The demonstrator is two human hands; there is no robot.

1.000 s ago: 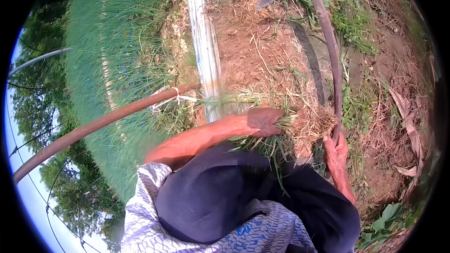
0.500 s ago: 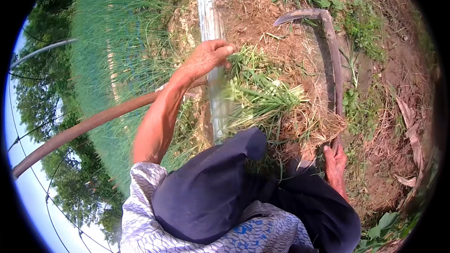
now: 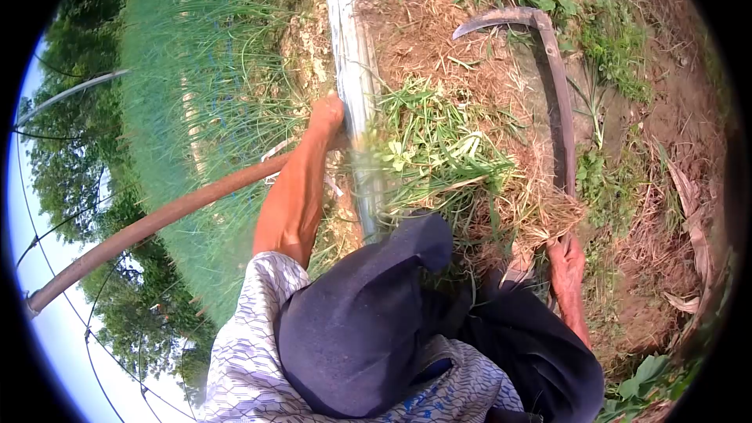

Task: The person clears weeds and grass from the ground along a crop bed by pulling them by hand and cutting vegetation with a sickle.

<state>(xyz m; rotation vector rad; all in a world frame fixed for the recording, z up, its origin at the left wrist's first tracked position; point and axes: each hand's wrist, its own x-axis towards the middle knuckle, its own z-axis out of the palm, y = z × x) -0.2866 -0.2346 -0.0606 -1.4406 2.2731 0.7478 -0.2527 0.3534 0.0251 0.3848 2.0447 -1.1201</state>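
- My left hand (image 3: 327,112) reaches out beside a long, shiny white plastic strip (image 3: 350,39) lying along the ground; the fingers are hidden, so how far they are open, and whether they hold anything, I cannot tell.
- My right hand (image 3: 566,260) is folded around the lower end of a brown wooden-handled sickle (image 3: 561,102), its curved grey blade pointing away from me, above the soil.
- Between my hands, a loose heap of long green grass (image 3: 450,129) lies on reddish-brown soil (image 3: 399,27), next to the plastic strip.
- A tangle of dry, straw-coloured grass (image 3: 548,207) sits at the heap's near end, against the sickle's handle and just beside my right hand.
- On the left, a dense stand of thin-leaved green plants (image 3: 215,63) grows in sunlight; a bowed brown pole (image 3: 172,210) slants in front of it.
- Leafy green trees (image 3: 59,180) and pale blue sky fill the far left edge.
- On the right, low weeds (image 3: 615,47) and a withered brown leaf (image 3: 688,192) lie across the ground.
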